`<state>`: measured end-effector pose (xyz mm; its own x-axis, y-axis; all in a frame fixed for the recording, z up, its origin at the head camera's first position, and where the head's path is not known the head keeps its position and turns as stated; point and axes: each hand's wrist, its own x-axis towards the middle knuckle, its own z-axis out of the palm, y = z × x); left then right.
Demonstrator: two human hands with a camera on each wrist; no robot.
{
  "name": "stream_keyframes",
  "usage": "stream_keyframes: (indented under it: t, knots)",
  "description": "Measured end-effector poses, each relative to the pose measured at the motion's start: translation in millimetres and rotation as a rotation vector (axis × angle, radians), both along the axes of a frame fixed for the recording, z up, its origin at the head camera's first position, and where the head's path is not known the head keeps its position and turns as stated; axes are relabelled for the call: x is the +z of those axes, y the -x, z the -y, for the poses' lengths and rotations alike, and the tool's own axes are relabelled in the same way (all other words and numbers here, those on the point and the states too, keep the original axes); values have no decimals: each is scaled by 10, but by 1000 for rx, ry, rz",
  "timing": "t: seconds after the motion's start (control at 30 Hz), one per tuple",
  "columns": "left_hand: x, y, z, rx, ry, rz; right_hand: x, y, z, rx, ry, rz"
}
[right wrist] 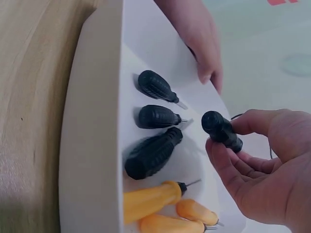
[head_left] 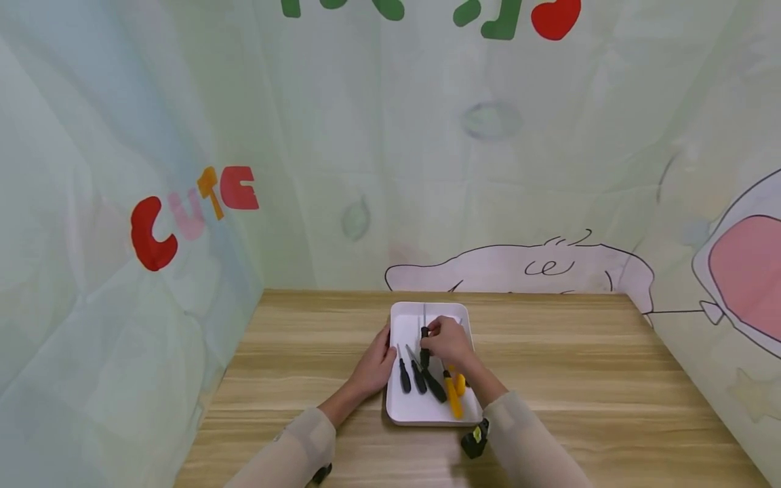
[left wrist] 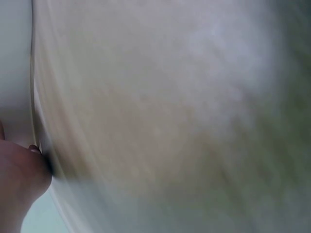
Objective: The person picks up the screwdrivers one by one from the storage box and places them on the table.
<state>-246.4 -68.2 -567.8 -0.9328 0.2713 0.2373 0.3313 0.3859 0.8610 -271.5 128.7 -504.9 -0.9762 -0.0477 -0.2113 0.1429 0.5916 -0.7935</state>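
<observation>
A white tray point(head_left: 415, 411) lies on the table with several screwdrivers in it. My left hand point(head_left: 373, 366) grips its left side, the thumb over the rim. Above the tray, my right hand point(head_left: 451, 342) pinches a black-handled screwdriver point(right wrist: 221, 130) between thumb and fingers, its shaft pointing to the far end in the head view. Below it in the tray are a short black screwdriver point(right wrist: 158, 88), another short one point(right wrist: 156, 116) and a larger black screwdriver point(right wrist: 151, 158). Yellow-handled screwdrivers point(head_left: 453, 396) lie at the tray's right side, partly hidden by the right wrist.
The wooden table point(head_left: 293, 352) runs back to a printed cloth wall point(head_left: 317, 230). A small black box with a yellow-green mark point(head_left: 474, 440) is beside the right sleeve, close to the tray's near right corner. Cloth walls stand left and right too.
</observation>
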Motion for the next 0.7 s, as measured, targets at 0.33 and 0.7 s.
stream_keyframes:
  t: [0.33, 0.7]
  knots:
    - [-15, 14, 5, 9, -8, 0, 53, -17, -150, 34, 83, -45]
    - [-1, 2, 7, 18, 2, -8, 121, -76, -292, 56, 161, -100]
